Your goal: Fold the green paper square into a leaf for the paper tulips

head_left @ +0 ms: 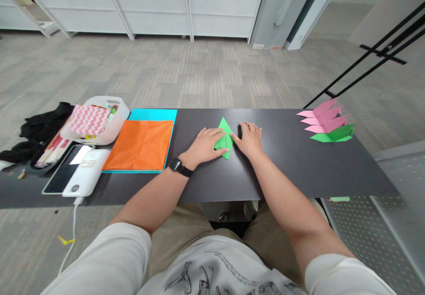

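A green folded paper (226, 136), kite-shaped with its tip pointing away from me, lies in the middle of the dark table (285, 171). My left hand (205, 144) lies flat with its fingers stretched over the paper's left half; a black watch is on that wrist. My right hand (249, 139) rests palm down just right of the paper, fingers extended, its thumb touching the paper's right edge. Neither hand lifts the paper.
An orange sheet (141, 144) lies on a cyan sheet (152, 114) at my left. Further left are a white power bank (86, 173), a phone (64, 171), a white basket (113, 120) with patterned paper, and black cloth (43, 124). Pink and green folded pieces (327, 124) are stacked at the far right.
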### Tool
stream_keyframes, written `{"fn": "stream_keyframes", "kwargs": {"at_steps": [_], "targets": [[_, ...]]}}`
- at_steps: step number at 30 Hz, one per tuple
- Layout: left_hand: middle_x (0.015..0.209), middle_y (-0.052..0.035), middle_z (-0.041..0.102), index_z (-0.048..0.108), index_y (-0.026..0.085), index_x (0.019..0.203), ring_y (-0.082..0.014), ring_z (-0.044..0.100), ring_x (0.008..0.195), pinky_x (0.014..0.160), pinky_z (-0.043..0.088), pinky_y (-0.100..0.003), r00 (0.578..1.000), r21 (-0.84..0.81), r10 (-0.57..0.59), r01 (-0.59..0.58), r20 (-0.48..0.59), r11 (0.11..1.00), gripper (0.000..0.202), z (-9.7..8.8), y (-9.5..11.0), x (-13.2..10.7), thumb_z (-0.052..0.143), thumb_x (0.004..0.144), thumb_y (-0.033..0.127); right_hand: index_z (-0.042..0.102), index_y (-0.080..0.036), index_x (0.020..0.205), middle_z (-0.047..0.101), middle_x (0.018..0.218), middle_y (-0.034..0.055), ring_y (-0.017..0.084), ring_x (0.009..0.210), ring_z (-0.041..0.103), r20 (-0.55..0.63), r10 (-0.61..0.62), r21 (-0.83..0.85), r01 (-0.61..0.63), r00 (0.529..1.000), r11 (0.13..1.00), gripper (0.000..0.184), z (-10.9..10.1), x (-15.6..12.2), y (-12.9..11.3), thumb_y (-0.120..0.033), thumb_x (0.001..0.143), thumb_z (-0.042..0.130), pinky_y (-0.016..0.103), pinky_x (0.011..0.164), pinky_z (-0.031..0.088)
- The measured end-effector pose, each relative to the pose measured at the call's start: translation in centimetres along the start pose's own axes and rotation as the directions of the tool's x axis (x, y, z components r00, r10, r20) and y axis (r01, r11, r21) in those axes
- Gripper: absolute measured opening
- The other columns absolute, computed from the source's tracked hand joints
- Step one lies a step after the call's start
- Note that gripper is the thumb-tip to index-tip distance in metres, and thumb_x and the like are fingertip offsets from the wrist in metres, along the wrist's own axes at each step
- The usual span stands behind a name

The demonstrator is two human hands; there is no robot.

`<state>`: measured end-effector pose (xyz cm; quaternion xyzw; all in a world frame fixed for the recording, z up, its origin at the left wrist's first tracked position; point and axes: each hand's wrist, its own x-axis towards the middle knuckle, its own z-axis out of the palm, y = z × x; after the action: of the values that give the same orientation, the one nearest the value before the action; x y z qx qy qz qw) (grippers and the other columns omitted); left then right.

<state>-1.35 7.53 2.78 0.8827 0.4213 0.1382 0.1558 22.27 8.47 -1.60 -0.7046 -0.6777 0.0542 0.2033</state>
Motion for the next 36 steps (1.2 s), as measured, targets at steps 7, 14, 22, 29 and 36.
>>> {"fn": "stream_keyframes", "kwargs": {"at_steps": [7, 14, 22, 29, 36], "targets": [[0.124, -0.0096, 0.077, 0.076, 0.023, 0.132, -0.0268, 0.072, 0.115, 0.105, 0.057, -0.043, 0.977, -0.063, -0.147, 0.138, -0.158, 0.988, 0.035, -1.1, -1.4, 0.0, 0.051, 0.108, 0.033, 0.066, -0.023, 0.143, 0.054, 0.159, 0.0199, 0.043, 0.153, 0.041, -0.041, -0.037, 0.035, 0.038, 0.998, 0.999, 0.053, -0.2, 0.1, 0.0, -0.046, 0.096, 0.071, 0.072, 0.127, 0.026], [0.123, -0.0052, 0.082, 0.078, 0.026, 0.128, -0.0272, 0.076, 0.116, 0.105, 0.058, -0.042, 0.973, -0.114, -0.185, 0.17, -0.136, 0.979, 0.036, -0.7, -1.6, -0.1, 0.05, 0.106, 0.024, 0.078, -0.025, 0.116, 0.067, 0.136, 0.0138, 0.034, 0.133, 0.056, -0.023, -0.227, 0.111, 0.228, 0.974, 0.967, 0.023, -1.0, 0.2, -0.8, -0.025, 0.098, 0.063, 0.054, 0.12, 0.041], [0.106, -0.0024, 0.085, 0.077, 0.026, 0.127, -0.0233, 0.08, 0.102, 0.099, 0.061, -0.038, 0.97, -0.232, -0.223, 0.196, -0.095, 0.953, 0.034, -0.9, -1.9, -0.1, 0.049, 0.107, 0.024, 0.081, -0.026, 0.104, 0.074, 0.113, 0.0088, 0.029, 0.113, 0.061, 0.061, -0.358, 0.148, 0.346, 0.932, 0.926, 0.032, -1.2, 0.5, -1.2, -0.013, 0.099, 0.051, 0.046, 0.106, 0.046], [0.12, -0.0042, 0.08, 0.079, 0.025, 0.123, -0.02, 0.076, 0.11, 0.104, 0.06, -0.037, 0.997, -0.283, -0.024, 0.003, -0.071, 0.959, 0.043, -1.2, -1.9, -0.2, 0.049, 0.098, 0.008, 0.083, -0.027, 0.093, 0.074, 0.108, 0.0074, 0.027, 0.108, 0.062, 0.054, -0.372, 0.163, 0.359, 0.927, 0.919, 0.037, -1.4, 0.4, -1.1, -0.011, 0.097, 0.05, 0.044, 0.103, 0.046], [0.115, -0.0048, 0.079, 0.084, 0.028, 0.11, -0.025, 0.072, 0.109, 0.105, 0.056, -0.043, 0.998, -0.105, 0.069, -0.069, -0.003, 0.992, 0.019, -1.5, -2.1, -0.1, 0.071, 0.097, 0.022, 0.086, -0.029, 0.097, 0.075, 0.112, 0.0071, 0.027, 0.111, 0.063, 0.081, -0.37, 0.18, 0.352, 0.925, 0.919, 0.041, -1.8, 0.4, -0.6, -0.009, 0.096, 0.05, 0.044, 0.104, 0.047]]}}
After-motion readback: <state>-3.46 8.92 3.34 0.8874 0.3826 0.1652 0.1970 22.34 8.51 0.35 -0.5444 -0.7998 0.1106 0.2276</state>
